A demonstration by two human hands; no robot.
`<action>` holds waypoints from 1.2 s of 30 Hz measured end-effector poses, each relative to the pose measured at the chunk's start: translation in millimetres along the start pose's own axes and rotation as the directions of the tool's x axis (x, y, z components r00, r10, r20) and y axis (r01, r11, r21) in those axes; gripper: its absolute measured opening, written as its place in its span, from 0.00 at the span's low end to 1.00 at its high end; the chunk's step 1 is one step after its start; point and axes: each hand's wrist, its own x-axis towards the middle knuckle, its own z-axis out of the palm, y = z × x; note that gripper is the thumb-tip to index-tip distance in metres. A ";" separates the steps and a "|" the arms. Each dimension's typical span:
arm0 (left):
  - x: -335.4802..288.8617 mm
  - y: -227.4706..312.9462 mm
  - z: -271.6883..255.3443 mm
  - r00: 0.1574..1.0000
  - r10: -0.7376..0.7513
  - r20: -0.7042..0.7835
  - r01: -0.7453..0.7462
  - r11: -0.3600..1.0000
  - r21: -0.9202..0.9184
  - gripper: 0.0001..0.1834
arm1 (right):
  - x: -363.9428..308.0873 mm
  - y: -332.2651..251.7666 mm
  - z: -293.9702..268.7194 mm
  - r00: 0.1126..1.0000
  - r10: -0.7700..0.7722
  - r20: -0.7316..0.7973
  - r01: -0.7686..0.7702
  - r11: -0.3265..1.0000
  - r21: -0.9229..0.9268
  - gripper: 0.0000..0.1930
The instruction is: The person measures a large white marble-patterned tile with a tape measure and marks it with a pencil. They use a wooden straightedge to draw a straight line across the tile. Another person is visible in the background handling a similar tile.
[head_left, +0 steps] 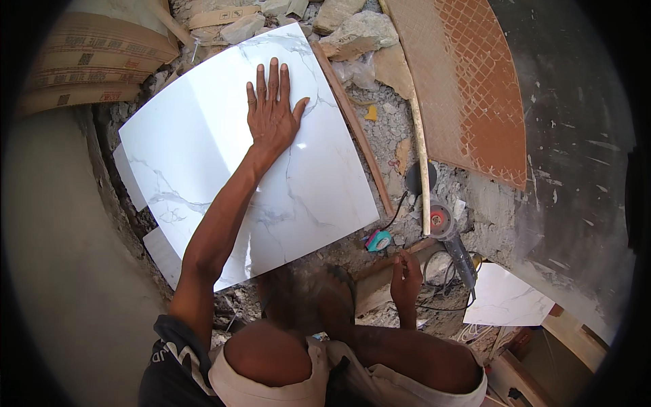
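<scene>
A large glossy white tile with grey marble veins lies in front of me. My left hand rests on its upper part, palm down with fingers spread. Lower right, beyond the tile's near corner, my right hand is raised by my knee. Its fingers are bent and close together; whatever may be between them is too small to name. Close to that hand are a teal and pink tape measure and an angle grinder with a dark body and cable.
A wooden strip runs along the tile's right edge, and a long pale stick lies farther right. An orange-brown tile, stones and rubble surround them. Cardboard boxes stand far left. A marbled tile piece lies lower right.
</scene>
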 end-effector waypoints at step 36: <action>-207.6 78.7 -94.3 0.989 0.006 0.150 0.094 0.752 -0.652 0.18 | 128.8 -81.6 79.7 0.859 -0.506 0.073 0.509 0.861 -0.017 0.25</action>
